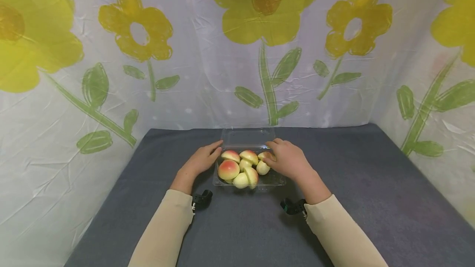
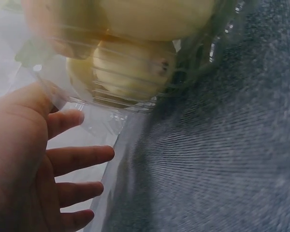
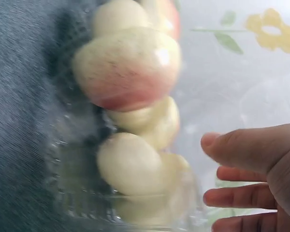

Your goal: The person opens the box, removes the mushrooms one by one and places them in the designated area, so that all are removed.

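A clear plastic clamshell box [image 1: 272, 182] holds several toy mushrooms [image 1: 228, 169] with red-and-yellow caps and pale stems. Its transparent lid [image 1: 248, 137] lies folded back at the far side. At the box's left end is my left hand [image 1: 200, 160]; the left wrist view shows its thumb at the plastic wall and the other fingers spread below. My right hand [image 1: 291, 160] reaches over the right end, overlapping a mushroom there. In the right wrist view its thumb and fingers are apart, with nothing between them, beside a pale mushroom stem [image 3: 130, 164].
The box stands near the back of a table with a dark grey cloth [image 1: 237, 226]. Directly behind it hangs a white curtain [image 1: 196, 73] printed with yellow flowers, which also closes off both sides. Each wrist wears a black camera strap [image 1: 202, 199].
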`<state>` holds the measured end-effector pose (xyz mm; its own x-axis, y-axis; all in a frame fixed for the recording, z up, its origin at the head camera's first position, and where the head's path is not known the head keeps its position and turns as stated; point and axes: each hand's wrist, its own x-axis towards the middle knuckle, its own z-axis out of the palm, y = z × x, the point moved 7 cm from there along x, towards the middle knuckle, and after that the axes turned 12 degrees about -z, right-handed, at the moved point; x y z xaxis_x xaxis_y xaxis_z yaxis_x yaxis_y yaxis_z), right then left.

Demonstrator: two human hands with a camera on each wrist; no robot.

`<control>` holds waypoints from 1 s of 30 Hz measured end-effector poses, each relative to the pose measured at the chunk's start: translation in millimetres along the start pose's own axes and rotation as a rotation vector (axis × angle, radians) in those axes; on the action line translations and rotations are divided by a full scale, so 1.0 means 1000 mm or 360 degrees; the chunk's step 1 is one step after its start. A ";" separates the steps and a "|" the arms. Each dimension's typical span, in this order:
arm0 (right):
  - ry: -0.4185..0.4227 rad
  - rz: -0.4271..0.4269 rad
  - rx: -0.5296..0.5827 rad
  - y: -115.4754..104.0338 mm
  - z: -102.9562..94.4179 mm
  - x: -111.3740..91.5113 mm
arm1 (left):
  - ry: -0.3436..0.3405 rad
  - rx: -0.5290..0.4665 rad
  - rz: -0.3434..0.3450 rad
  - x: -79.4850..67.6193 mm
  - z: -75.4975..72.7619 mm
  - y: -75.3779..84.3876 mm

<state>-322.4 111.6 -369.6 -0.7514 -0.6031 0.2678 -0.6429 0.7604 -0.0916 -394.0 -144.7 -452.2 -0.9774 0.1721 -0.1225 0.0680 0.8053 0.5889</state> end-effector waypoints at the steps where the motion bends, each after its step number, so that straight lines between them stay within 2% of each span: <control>1: 0.0002 -0.0015 -0.0029 -0.002 0.002 0.001 | -0.0003 0.0007 -0.0001 -0.001 -0.001 0.000; 5: 0.0033 -0.0057 -0.0166 -0.009 0.010 0.003 | -0.0018 0.0040 -0.0017 -0.004 -0.004 0.001; 12: 0.0143 -0.0024 -0.0345 -0.009 0.019 0.006 | -0.0040 0.0063 -0.0046 -0.005 -0.010 -0.002; 15: 0.0216 -0.0034 -0.0347 -0.008 0.020 0.006 | -0.0048 0.0049 -0.0056 -0.004 -0.011 -0.004; 18: 0.0234 -0.0019 -0.0324 -0.006 0.021 0.005 | -0.0053 0.0034 -0.0060 -0.003 -0.011 -0.005; 30: 0.0162 0.0028 -0.0294 -0.003 0.023 0.005 | -0.0082 0.0008 -0.0070 -0.006 -0.009 -0.004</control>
<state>-327.3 100.6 -390.1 -0.7374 -0.5688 0.3643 -0.5845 0.8076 0.0777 -390.6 -154.2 -446.4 -0.9679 0.1654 -0.1894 0.0263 0.8155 0.5781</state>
